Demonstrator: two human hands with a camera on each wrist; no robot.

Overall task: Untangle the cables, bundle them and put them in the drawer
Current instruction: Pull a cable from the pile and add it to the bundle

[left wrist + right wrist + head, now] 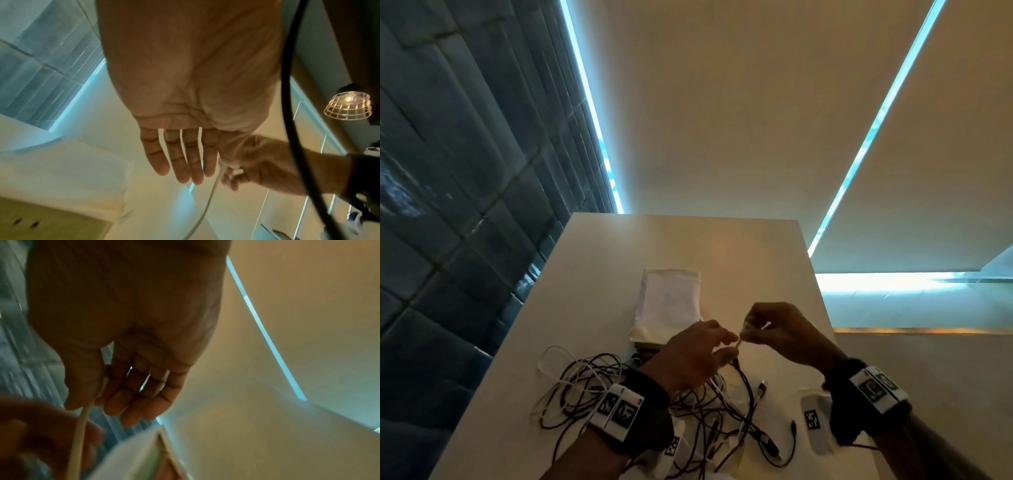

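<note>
A tangle of black and white cables (pixel 654 394) is seen spread over the near part of a pale surface (pixel 592 274), with loops reaching out to the left and plug ends lying loose to the right. Above this tangle, one thin white cable (pixel 738 343) is held between both hands. It is pinched by the left hand (pixel 695 353) between thumb and forefinger, while the other fingers (pixel 180 162) are seen stretched out straight and slightly apart in the left wrist view. The same white cable (pixel 82 426) is pinched by the right hand (pixel 784 332) between thumb and forefinger near its end, the remaining fingers being loosely bent beside it; a short white tip is seen sticking out past the right fingers in the head view. The two hands are held close together, almost touching at the fingertips. A thick black cable (pixel 287 113) is seen hanging across the left wrist view. Just beyond the hands, a folded white cloth or pouch (pixel 667 305) lies flat on the surface. A small white tag with a printed marker (pixel 812 419) lies near the right wrist. No drawer can be made out
</note>
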